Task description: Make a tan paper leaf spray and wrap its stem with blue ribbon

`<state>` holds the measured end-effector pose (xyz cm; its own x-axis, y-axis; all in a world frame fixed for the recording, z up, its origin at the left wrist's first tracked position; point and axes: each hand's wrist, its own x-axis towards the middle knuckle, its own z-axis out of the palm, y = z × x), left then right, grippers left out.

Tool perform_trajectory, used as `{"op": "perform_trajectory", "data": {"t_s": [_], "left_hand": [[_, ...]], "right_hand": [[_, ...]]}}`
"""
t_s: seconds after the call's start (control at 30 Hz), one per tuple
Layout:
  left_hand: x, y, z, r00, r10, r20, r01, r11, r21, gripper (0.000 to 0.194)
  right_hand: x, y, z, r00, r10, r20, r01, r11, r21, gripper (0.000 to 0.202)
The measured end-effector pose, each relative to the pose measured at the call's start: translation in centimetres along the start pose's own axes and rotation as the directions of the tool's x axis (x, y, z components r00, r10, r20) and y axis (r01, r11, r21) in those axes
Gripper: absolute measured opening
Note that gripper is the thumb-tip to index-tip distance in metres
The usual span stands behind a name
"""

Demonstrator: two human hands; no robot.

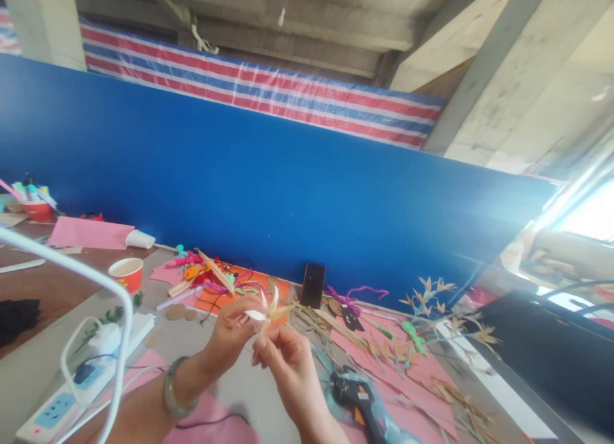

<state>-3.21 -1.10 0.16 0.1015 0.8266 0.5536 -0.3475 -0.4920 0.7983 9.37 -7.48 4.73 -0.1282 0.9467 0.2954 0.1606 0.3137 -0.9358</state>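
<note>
Near the middle of the view, a pale flower (269,311) with narrow pointed petals is between my two hands. My left hand (235,329), with a bangle on its wrist, has its fingers closed on the flower's left side. Just below and to the right, my right hand (288,354) pinches at the flower's base, where a thin stem would be; the stem itself is too blurred to make out. Both hands are above the grey table (230,383). To the right of my right hand lies a black glue gun (357,393).
A phone (313,285) leans on the blue partition (288,194). At left are a power strip (55,409), a white cable and a paper cup (128,274). Dried flower stems (432,303), pink paper (412,380) and coloured pipe cleaners (192,265) lie around the table.
</note>
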Motion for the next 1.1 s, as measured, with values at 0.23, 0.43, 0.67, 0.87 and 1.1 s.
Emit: {"op": "perform_trajectory", "data": {"t_s": [0.23,0.43,0.67,0.87,1.1], "left_hand": [[1.0,-2.1,0.2,0.993,-0.109,-0.048,0.109,0.994,-0.007,0.015],[3.7,-3.7,0.4,0.986,-0.167,-0.003,0.167,0.986,0.008,0.02],[4.4,-4.8,1.3,0.969,-0.222,0.112,0.206,0.969,0.137,0.019],[2.9,-4.4,3.7,0.969,-0.194,0.155,0.148,0.953,0.265,0.017],[1.5,-4.9,5.9,0.964,-0.152,0.219,0.099,0.967,0.237,0.015]], "right_hand": [[-0.6,1.0,-0.9,0.968,-0.012,0.252,0.121,0.898,-0.423,0.017],[-3.6,2.7,-5.8,0.915,0.094,0.393,0.177,0.782,-0.598,0.009],[-3.7,4.6,-11.8,0.938,0.085,0.336,0.125,0.821,-0.557,0.004],[0.5,4.3,-13.5,0.992,0.125,0.004,-0.121,0.966,-0.228,0.027],[2.0,4.9,-12.9,0.983,0.169,-0.069,-0.172,0.984,-0.041,0.026]]}}
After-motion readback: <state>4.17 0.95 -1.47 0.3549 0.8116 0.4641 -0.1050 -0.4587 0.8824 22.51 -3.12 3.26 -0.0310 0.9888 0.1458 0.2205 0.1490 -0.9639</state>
